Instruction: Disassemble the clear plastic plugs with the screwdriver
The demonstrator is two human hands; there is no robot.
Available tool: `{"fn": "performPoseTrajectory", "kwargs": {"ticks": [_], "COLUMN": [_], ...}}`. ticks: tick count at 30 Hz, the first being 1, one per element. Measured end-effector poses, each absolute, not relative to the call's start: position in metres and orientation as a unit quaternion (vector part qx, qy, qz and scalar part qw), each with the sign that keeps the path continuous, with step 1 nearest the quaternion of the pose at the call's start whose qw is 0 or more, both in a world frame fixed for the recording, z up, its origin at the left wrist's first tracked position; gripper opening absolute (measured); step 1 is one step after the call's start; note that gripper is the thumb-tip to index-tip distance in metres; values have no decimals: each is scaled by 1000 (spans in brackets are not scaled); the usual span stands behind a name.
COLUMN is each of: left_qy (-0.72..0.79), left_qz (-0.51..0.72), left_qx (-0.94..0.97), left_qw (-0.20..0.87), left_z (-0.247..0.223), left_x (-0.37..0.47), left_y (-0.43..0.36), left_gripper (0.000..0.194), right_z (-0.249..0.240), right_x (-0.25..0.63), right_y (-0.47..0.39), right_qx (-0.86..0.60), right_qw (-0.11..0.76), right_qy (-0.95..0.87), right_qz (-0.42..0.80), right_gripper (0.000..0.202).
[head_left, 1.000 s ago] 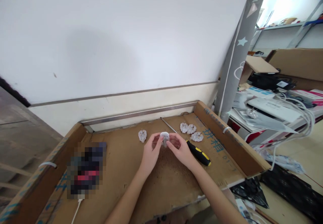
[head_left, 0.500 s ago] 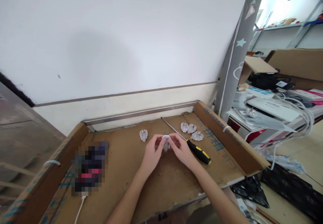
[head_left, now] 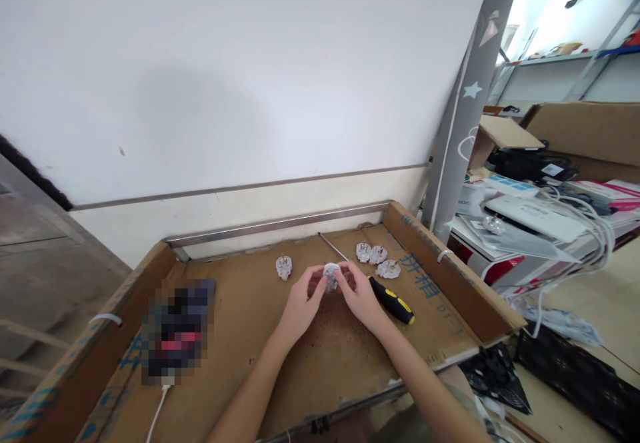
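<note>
Between the fingertips of both hands is a white and clear power plug [head_left: 331,274], held just above the cardboard. My left hand [head_left: 304,300] grips its left side and my right hand [head_left: 359,294] its right side, thumbs toward me. Fingers cover part of the plug. To the left of my hands a similar plug [head_left: 284,267] lies with its prongs up. A further group of clear plugs [head_left: 378,255] lies to the right. Beside my right hand is a screwdriver [head_left: 395,301] with a black and yellow handle, its shaft passing partly behind the hand.
The cardboard tray [head_left: 225,336] has raised side walls, with a metal rail [head_left: 280,223] along its back. At left lies a blurred-out dark object [head_left: 179,330] with a white cable. A cluttered table [head_left: 540,220] with boxes and cables stands at right.
The plug in my hands has tilted, so more of its white round face shows. Both hands stay on it in nearly the same place. The view has shifted slightly.
</note>
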State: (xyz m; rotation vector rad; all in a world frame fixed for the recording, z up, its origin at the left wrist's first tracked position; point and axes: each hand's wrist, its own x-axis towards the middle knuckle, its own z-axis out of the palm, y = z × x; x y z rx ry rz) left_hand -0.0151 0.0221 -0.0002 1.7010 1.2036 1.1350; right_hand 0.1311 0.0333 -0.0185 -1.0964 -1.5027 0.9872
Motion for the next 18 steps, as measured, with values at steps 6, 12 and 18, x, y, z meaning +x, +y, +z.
{"fn": "performPoseTrajectory", "kwargs": {"ticks": [6,12,18], "left_qy": [461,454,451], "left_qz": [440,446,439], "left_qx": [676,674,688], "left_qw": [369,376,360], "left_z": [-1,-1,-1], "left_x": [-15,-15,-12], "left_y": [23,24,23], "left_gripper": [27,32,34], "right_z": [-19,-20,-18], "right_x": [131,131,130], "right_y": [34,33,33], "right_qx": [-441,-455,-472], "right_qw": [487,482,464], "right_qy": [-636,-648,-678], "right_qz": [405,375,320], "right_gripper": [35,37,37]}}
